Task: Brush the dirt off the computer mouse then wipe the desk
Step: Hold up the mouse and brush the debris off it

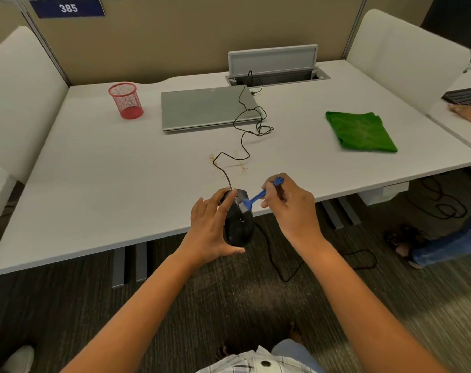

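Checked shirt cloth (258, 362) filled the bottom edge of the frame, with both forearms reaching up from it over dark carpet (67, 305). Just right of centre, the left hand (210, 224) held the mouse (238, 224) in the air at the desk's (108, 184) near edge, thumb under its lower end and fingers curled along its left side. The mouse was black, its long axis running nearly up-down in the frame, cord end toward the top. Its cord (245, 130) snaked up over the desk, across a laptop's (207, 107) right corner, and into an open cable hatch (277, 74) near the top centre. The right hand (291, 208) pinched a small blue brush (258, 196) by its handle, the brush slanting from upper right down to lower left, its pale bristles touching the upper part of the mouse.

Brown dirt (241, 166) speckled the desk just above the hands, around the cord. A red mesh cup (126, 100) stood at upper left, well apart from the closed laptop. A folded green cloth (361, 131) lay to the right. White side panels flanked the desk, and a blue sign (67, 8) reading 385 hung at the top left. At the far right edge, another person's hand (466, 111) rested on the neighbouring desk, and their jeans (457, 238) and a sandalled foot showed lower down. A second cord (283, 265) looped on the carpet beneath the mouse.
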Action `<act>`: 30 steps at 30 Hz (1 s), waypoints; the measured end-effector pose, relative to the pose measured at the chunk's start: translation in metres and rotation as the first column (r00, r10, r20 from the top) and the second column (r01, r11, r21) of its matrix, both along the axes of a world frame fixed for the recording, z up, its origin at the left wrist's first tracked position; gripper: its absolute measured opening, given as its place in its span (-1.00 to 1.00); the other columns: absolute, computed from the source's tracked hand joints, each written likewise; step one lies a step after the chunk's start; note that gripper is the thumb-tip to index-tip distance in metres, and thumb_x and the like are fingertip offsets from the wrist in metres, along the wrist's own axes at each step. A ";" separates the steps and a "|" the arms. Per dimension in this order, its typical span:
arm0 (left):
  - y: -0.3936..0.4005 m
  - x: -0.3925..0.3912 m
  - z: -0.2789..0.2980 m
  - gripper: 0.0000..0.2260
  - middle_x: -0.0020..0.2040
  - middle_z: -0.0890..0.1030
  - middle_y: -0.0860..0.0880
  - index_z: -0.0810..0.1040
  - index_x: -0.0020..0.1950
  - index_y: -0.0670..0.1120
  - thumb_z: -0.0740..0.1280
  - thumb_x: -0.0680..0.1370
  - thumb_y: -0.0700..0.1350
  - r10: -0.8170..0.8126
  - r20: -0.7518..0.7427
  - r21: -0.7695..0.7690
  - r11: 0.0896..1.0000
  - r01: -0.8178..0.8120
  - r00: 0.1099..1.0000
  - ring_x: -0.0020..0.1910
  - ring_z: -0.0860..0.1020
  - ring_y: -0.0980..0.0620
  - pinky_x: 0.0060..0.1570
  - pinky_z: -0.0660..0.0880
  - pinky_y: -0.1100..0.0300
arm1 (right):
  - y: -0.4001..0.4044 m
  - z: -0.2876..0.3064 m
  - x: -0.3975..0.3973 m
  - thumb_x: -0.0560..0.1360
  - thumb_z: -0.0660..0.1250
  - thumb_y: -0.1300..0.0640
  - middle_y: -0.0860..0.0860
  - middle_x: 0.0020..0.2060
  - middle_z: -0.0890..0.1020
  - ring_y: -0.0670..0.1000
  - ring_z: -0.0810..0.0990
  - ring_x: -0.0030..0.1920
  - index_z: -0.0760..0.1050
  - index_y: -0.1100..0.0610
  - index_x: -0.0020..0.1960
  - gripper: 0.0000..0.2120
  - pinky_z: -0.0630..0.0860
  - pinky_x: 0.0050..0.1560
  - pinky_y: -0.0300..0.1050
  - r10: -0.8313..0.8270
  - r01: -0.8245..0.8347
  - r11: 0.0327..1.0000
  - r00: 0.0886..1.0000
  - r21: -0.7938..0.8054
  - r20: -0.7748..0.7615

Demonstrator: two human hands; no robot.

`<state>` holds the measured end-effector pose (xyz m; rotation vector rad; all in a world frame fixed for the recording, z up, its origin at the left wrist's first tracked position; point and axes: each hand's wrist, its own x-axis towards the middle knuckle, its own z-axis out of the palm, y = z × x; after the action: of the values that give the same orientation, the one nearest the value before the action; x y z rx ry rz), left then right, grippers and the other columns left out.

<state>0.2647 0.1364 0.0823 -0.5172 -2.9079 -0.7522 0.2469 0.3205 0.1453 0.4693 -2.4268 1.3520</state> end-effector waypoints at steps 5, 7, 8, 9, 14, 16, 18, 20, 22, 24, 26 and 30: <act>0.002 0.000 0.003 0.11 0.49 0.03 -0.09 -0.31 0.41 0.26 0.50 0.21 0.24 -0.024 -0.034 -0.061 0.998 0.022 0.999 0.45 -0.01 -0.12 0.33 -0.37 0.10 | -0.007 0.005 0.002 0.56 0.18 0.07 0.02 -0.22 0.62 -0.02 0.64 -0.18 0.44 0.13 0.02 -0.85 0.58 -0.18 -0.19 0.043 -0.038 0.995 0.998 0.096 -0.055; 0.001 0.000 0.005 0.11 0.49 0.06 -0.11 -0.29 0.41 0.26 0.51 0.21 0.23 -0.024 -0.050 -0.070 0.997 0.020 0.998 0.45 0.02 -0.14 0.36 -0.32 0.04 | -0.007 0.003 0.004 0.57 0.17 0.08 0.04 -0.21 0.61 -0.01 0.63 -0.18 0.43 0.15 0.02 -0.85 0.58 -0.19 -0.18 0.047 -0.041 0.992 0.998 0.122 -0.047; 0.001 0.000 0.006 0.10 0.49 0.07 -0.12 -0.28 0.41 0.26 0.51 0.21 0.23 -0.025 -0.056 -0.074 0.997 0.021 0.998 0.44 0.03 -0.15 0.37 -0.30 0.02 | -0.006 0.002 0.005 0.58 0.16 0.08 0.03 -0.22 0.60 -0.02 0.63 -0.19 0.43 0.15 0.01 -0.85 0.56 -0.21 -0.24 0.044 -0.038 0.990 0.998 0.135 -0.044; 0.000 0.000 0.007 0.09 0.49 0.08 -0.12 -0.27 0.42 0.25 0.51 0.21 0.23 -0.026 -0.062 -0.076 0.997 0.021 0.998 0.44 0.04 -0.16 0.37 -0.28 0.00 | -0.006 0.000 0.006 0.58 0.15 0.08 0.00 -0.23 0.58 -0.04 0.62 -0.19 0.42 0.15 0.01 -0.85 0.52 -0.25 -0.33 0.038 -0.032 0.988 0.999 0.149 -0.039; 0.001 0.000 0.008 0.08 0.49 0.07 -0.11 -0.28 0.40 0.26 0.50 0.22 0.24 -0.017 -0.065 -0.043 0.999 0.014 0.998 0.44 0.03 -0.15 0.38 -0.27 -0.01 | -0.005 0.005 0.007 0.58 0.14 0.08 0.01 -0.24 0.59 -0.04 0.62 -0.20 0.41 0.14 0.02 -0.85 0.53 -0.21 -0.27 0.012 -0.006 0.993 0.999 0.116 -0.046; 0.003 0.000 0.007 0.09 0.49 0.06 -0.11 -0.29 0.40 0.27 0.50 0.21 0.24 -0.017 -0.069 -0.042 0.999 0.014 0.997 0.44 0.03 -0.14 0.38 -0.27 -0.02 | -0.006 0.007 0.007 0.57 0.11 0.03 0.05 -0.23 0.61 -0.04 0.62 -0.21 0.40 0.13 0.04 -0.81 0.56 -0.18 -0.20 0.006 0.000 0.994 0.998 0.109 -0.062; 0.004 0.000 0.007 0.09 0.48 0.07 -0.11 -0.27 0.41 0.25 0.51 0.21 0.24 -0.013 -0.079 -0.040 0.999 0.010 0.997 0.43 0.05 -0.15 0.39 -0.24 -0.02 | -0.005 0.006 0.008 0.57 0.10 0.03 0.06 -0.23 0.61 -0.02 0.62 -0.21 0.39 0.13 0.04 -0.80 0.59 -0.18 -0.13 0.012 -0.005 0.992 0.998 0.127 -0.054; 0.003 0.000 0.007 0.09 0.48 0.08 -0.12 -0.24 0.42 0.24 0.51 0.20 0.24 0.000 -0.085 -0.026 1.000 -0.002 0.996 0.43 0.07 -0.16 0.39 -0.21 -0.04 | -0.003 0.003 0.010 0.58 0.10 0.05 0.07 -0.24 0.60 0.01 0.62 -0.22 0.38 0.14 0.01 -0.83 0.59 -0.21 -0.02 0.026 -0.022 0.989 0.999 0.147 -0.028; 0.001 -0.001 0.007 0.08 0.48 0.08 -0.12 -0.22 0.43 0.23 0.51 0.19 0.24 0.015 -0.084 -0.012 1.000 -0.016 0.996 0.43 0.08 -0.17 0.39 -0.20 -0.06 | -0.001 0.002 0.012 0.58 0.11 0.07 0.09 -0.25 0.59 0.04 0.62 -0.23 0.38 0.14 0.00 -0.85 0.58 -0.22 0.04 0.034 -0.032 0.989 0.999 0.146 -0.012; 0.001 -0.002 0.007 0.08 0.48 0.08 -0.12 -0.22 0.43 0.23 0.51 0.19 0.24 0.024 -0.083 -0.008 1.000 -0.025 0.996 0.43 0.07 -0.17 0.39 -0.19 -0.08 | 0.000 0.003 0.012 0.58 0.11 0.06 0.09 -0.25 0.59 0.04 0.62 -0.22 0.38 0.15 0.01 -0.83 0.59 -0.21 0.03 0.026 -0.022 0.992 0.999 0.122 -0.027; 0.000 -0.003 0.008 0.09 0.48 0.08 -0.12 -0.23 0.43 0.24 0.51 0.19 0.24 0.026 -0.089 -0.009 1.000 -0.027 0.996 0.43 0.07 -0.16 0.39 -0.19 -0.06 | -0.001 0.006 0.010 0.56 0.09 0.01 0.07 -0.22 0.61 -0.01 0.62 -0.20 0.40 0.15 0.05 -0.76 0.60 -0.18 -0.07 0.025 -0.020 0.995 0.999 0.094 -0.044; -0.001 -0.007 0.009 0.11 0.49 0.07 -0.12 -0.25 0.42 0.26 0.53 0.18 0.23 0.051 -0.097 0.012 0.999 -0.050 0.994 0.43 0.05 -0.15 0.38 -0.21 -0.05 | -0.004 0.006 0.011 0.54 0.02 -0.06 0.06 -0.16 0.64 -0.03 0.64 -0.15 0.41 0.14 0.11 -0.66 0.56 -0.16 -0.19 0.068 -0.065 0.992 0.997 0.105 -0.026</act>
<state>0.2576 0.1358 0.0917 -0.4641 -2.8150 -0.7126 0.2575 0.3162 0.1517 0.5973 -2.4874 1.2393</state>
